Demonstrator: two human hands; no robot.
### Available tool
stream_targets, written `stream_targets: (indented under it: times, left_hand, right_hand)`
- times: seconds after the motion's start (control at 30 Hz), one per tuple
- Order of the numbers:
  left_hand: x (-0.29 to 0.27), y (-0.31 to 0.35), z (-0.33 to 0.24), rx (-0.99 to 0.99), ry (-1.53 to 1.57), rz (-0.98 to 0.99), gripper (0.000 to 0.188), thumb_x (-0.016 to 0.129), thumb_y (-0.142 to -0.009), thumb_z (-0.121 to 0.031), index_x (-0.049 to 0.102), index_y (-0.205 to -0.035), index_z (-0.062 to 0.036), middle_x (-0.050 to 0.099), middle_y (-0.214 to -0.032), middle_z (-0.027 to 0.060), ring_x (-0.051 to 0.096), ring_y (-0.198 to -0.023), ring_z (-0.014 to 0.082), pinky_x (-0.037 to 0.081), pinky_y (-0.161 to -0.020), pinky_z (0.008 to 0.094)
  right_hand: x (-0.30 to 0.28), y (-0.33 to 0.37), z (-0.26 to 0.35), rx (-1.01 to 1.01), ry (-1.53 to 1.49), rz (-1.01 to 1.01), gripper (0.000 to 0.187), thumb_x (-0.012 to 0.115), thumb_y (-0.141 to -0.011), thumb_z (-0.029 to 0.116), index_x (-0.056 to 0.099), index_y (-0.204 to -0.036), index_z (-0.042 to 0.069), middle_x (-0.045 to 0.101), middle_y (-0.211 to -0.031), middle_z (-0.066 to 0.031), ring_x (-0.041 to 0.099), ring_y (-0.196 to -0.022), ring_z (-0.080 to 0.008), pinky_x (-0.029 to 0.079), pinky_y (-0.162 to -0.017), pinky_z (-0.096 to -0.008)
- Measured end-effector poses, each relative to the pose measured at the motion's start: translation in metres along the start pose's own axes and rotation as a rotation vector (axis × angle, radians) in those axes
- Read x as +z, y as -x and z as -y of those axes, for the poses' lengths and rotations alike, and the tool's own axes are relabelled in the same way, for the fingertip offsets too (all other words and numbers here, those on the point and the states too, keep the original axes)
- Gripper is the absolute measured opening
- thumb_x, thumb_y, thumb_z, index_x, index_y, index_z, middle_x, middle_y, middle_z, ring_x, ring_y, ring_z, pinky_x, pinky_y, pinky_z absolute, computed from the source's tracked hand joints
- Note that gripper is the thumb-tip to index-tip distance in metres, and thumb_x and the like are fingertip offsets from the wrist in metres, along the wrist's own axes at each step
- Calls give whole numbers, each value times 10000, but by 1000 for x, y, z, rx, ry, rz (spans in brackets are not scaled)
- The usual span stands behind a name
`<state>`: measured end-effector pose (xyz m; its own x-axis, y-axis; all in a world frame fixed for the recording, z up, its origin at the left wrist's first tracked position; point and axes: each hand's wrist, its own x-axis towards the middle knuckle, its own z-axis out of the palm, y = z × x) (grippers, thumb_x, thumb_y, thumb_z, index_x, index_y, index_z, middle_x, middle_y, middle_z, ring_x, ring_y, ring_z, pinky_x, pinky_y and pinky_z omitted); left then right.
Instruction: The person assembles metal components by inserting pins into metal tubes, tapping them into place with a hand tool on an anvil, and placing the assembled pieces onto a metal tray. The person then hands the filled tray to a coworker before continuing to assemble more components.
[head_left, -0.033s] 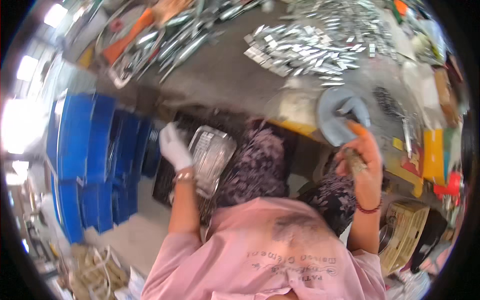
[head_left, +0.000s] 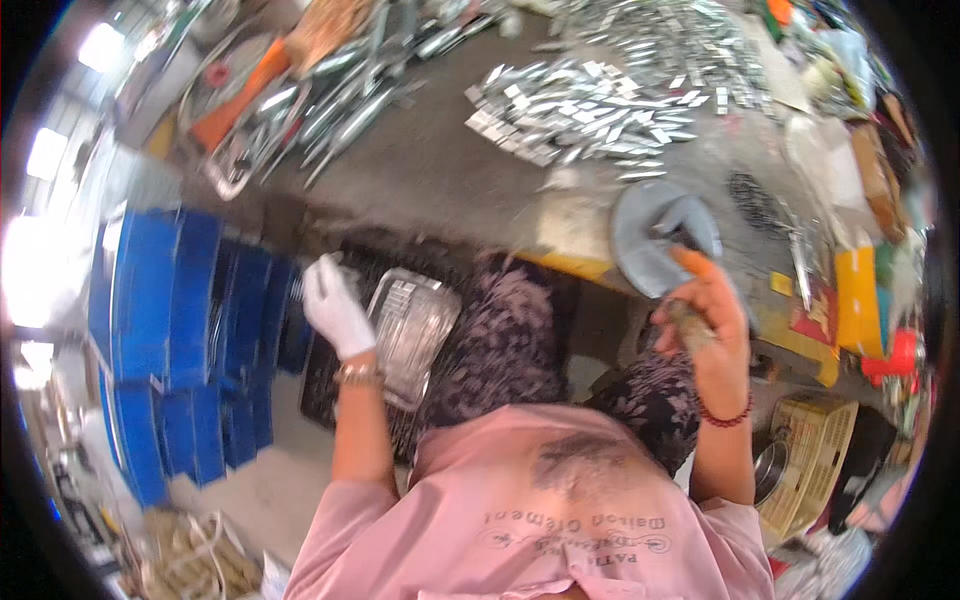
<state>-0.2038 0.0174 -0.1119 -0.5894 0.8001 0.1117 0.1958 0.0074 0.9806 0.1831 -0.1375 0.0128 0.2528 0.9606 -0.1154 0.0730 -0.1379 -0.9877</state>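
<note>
Nothing has visibly shifted: gloved left hand (head_left: 335, 308) rests loosely curled against the clear plastic tray (head_left: 412, 335) standing lengthwise below the workbench's (head_left: 430, 170) near edge, while right hand (head_left: 708, 318) pinches a small brownish piece beside the grey disc (head_left: 640, 235).

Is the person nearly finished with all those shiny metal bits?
Probably not. Done: a clear tray by the gloved left hand already holds shiny pieces. In hand: the right hand grips something small beside a grey disc. Left: a big heap of metal pieces lies on the bench.
</note>
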Motion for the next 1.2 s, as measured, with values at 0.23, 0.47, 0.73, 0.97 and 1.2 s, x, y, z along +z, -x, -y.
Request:
stream_targets:
  times: [0.23,0.47,0.73,0.97,1.2]
  left_hand:
    - [102,58,-158,863,-99,766,171,701,-1010,-69,747,-1172,-35,754,-1036,80,706,-908,183,556,-804,301]
    - [203,81,-167,1124,-398,1089,299,680,-925,-163,729,-1213,-103,736,-1175,119,702,-1111,323,556,-978,403]
    - [199,68,-186,1123,-567,1196,293,680,-896,-102,738,-1183,-100,746,-1156,134,721,-1074,327,572,-962,413]
    - [184,71,-187,1227,-621,1147,257,641,-907,-43,730,-1140,-105,714,-1051,133,707,-1011,351,574,-899,446]
    - [172,81,-191,859,-462,1075,298,674,-886,-34,720,-1179,-66,691,-977,101,703,-887,244,573,-829,367]
  right_hand:
    - [-4,6,3,72,-106,86,408,632,-1046,-1,625,-1450,58,712,-976,-30,645,-739,-60,529,-671,-225]
    - [-22,28,20,35,-100,109,428,581,-1005,-89,663,-1400,55,711,-1067,-35,699,-907,-82,581,-764,-243]
    - [-69,43,22,-16,-34,5,452,577,-969,-116,668,-1382,43,720,-1053,-33,705,-908,-93,573,-751,-258]
    - [-137,0,10,-378,928,-547,260,747,-844,26,754,-1098,78,723,-1039,-117,736,-938,-309,595,-820,-425]
    - [-170,-75,-6,-338,1455,-480,173,739,-834,66,772,-998,110,664,-1063,-110,716,-1049,-324,594,-847,-479]
